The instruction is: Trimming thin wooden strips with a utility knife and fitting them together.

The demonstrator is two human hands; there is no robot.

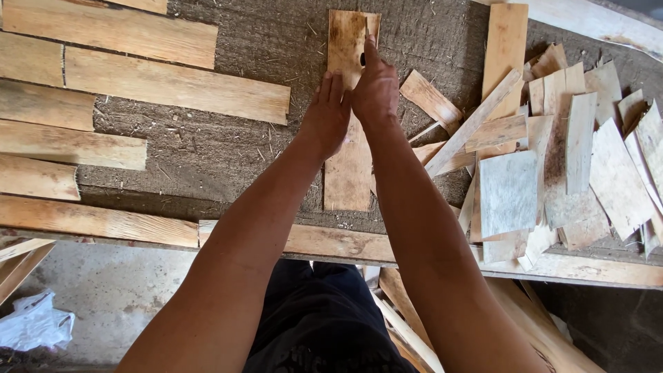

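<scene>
Pale, stained wood makes up the long narrow plank [349,162] that lies lengthwise on the middle of the surface [228,148], its near end close to the front edge and its far end toward the top of the view. Both hands rest on its upper half. The left hand [326,117] lies flat on the plank's left edge, its fingers [330,88] straight and pressed together. The right hand [376,90] sits just beside it, touching it, with one finger stretched forward along the plank next to a dark knot hole; whether its other fingers curl under or lie flat cannot be told. The surface itself is a rough, dark, fibrous mat strewn with wood chips. To the left, about seven long boards [176,86] are laid in staggered rows, side by side and touching. To the right lies a loose heap of thin offcuts [573,159], too many and too overlapped to count, with one greyish square piece [507,193] on its near side. A wooden rail [331,242] borders the surface's front edge. Below it, on the concrete floor at lower left, lies one white plastic bag [34,324].
</scene>
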